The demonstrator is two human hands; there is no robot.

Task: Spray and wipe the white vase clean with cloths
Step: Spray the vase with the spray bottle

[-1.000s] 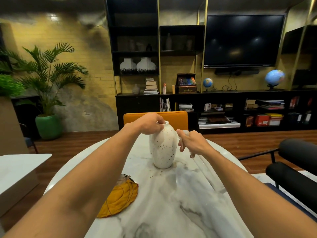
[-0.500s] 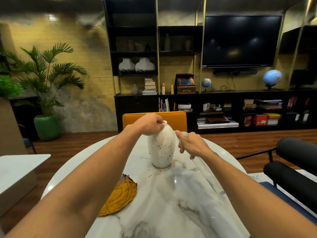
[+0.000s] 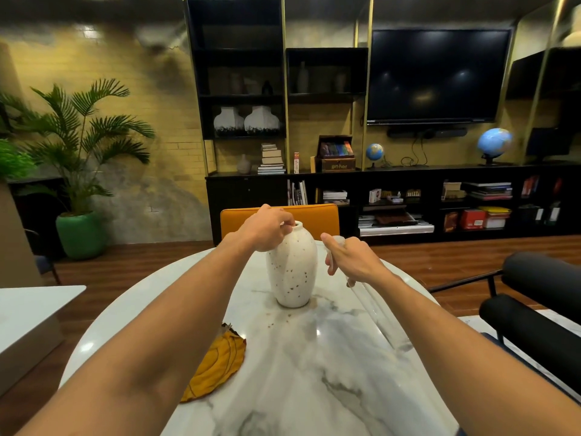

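Observation:
A white speckled vase (image 3: pixel 294 269) stands upright on the round marble table (image 3: pixel 314 372). My left hand (image 3: pixel 267 228) grips its rim and neck from the left. Just right of the vase, my right hand (image 3: pixel 349 259) is closed around the top of a clear spray bottle (image 3: pixel 375 308). The bottle's body slants down towards me, and its head points at the vase. A small gap separates this hand from the vase. A crumpled yellow cloth (image 3: pixel 217 366) lies on the table near my left forearm.
An orange chair back (image 3: pixel 320 217) stands behind the table. A black padded chair (image 3: pixel 534 309) is at the right and a white side table (image 3: pixel 28 306) at the left. Black shelving with books, globes and a television lines the far wall.
My right hand with the spray bottle has drawn slightly back from the vase's side. My left hand keeps its hold on the rim and the vase stays in place.

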